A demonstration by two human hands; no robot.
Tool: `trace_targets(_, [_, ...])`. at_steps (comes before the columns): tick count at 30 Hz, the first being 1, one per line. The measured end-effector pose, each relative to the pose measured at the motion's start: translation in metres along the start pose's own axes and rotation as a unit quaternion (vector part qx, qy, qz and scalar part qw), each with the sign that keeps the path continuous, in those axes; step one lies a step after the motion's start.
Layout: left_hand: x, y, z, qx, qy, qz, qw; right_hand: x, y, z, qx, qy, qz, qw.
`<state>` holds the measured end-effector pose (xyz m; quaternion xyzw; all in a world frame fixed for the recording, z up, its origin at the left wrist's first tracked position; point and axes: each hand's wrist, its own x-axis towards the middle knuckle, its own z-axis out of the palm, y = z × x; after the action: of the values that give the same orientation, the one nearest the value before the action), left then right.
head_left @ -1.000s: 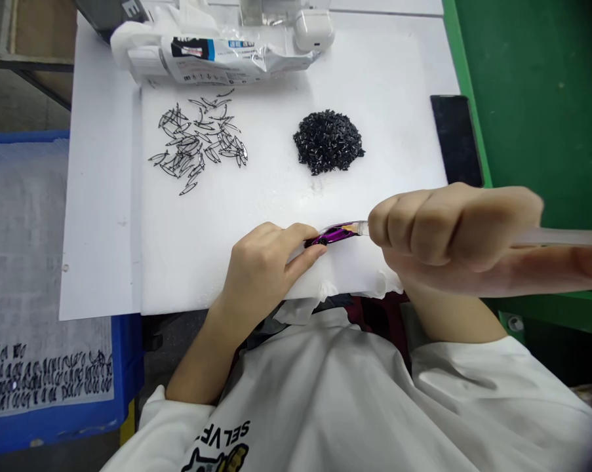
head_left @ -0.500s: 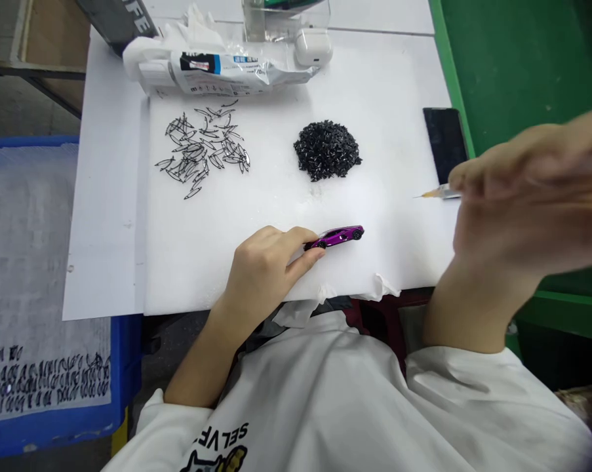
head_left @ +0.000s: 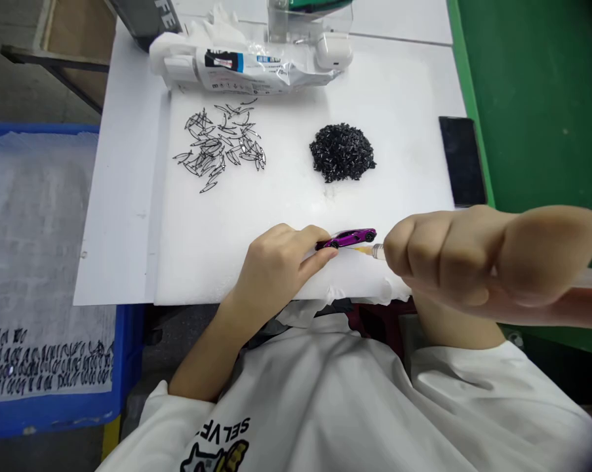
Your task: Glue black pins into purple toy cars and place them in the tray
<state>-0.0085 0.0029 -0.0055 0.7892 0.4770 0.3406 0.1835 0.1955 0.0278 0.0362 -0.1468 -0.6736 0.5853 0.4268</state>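
Between the thumb and fingers of my left hand [head_left: 280, 262] is the rear end of a small purple toy car [head_left: 352, 238], held just over the white work mat near its front edge. My right hand [head_left: 473, 252] is wrapped round a glue syringe [head_left: 566, 298] with a reddish barrel and a thin needle on a yellowish hub. The needle tip lies close beside the car's lower side; whether it touches cannot be made out. Beyond the car is a heap of small shiny black parts [head_left: 342, 152]. Thin black-edged clear pieces [head_left: 221, 145] lie scattered to its left.
A plastic-wrapped tube [head_left: 256, 71], a white earbud case [head_left: 334, 51] and a clear box [head_left: 310, 23] stand at the back. A phone [head_left: 463, 160] lies at the right edge. On the left is a blue tray [head_left: 123, 354] with rows of black-edged pieces on a sheet.
My right hand has swung left and down with the syringe, bringing its needle from near the phone to the toy car. My left hand still grips the car; the view has shifted slightly.
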Motion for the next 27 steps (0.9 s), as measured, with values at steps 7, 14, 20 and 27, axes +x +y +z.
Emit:
trace_targets(7, [0.0, 0.0, 0.001, 0.006, 0.003, -0.001, 1.0, 0.007, 0.009, 0.009, 0.022, -0.011, -0.08, 0.996])
trace_targets(14, [0.0, 0.001, 0.0, 0.009, 0.001, -0.001, 1.0, 0.004, 0.012, 0.008, 0.034, -0.019, -0.081, 0.996])
trace_targets(20, [0.0, 0.001, 0.0, 0.008, 0.001, -0.002, 1.0, 0.001, 0.013, 0.002, 0.031, -0.022, -0.075, 0.996])
trace_targets(27, [0.0, 0.001, 0.0, 0.005, -0.005, -0.007, 1.0, 0.008, 0.01, 0.014, 0.002, -0.016, -0.063, 0.998])
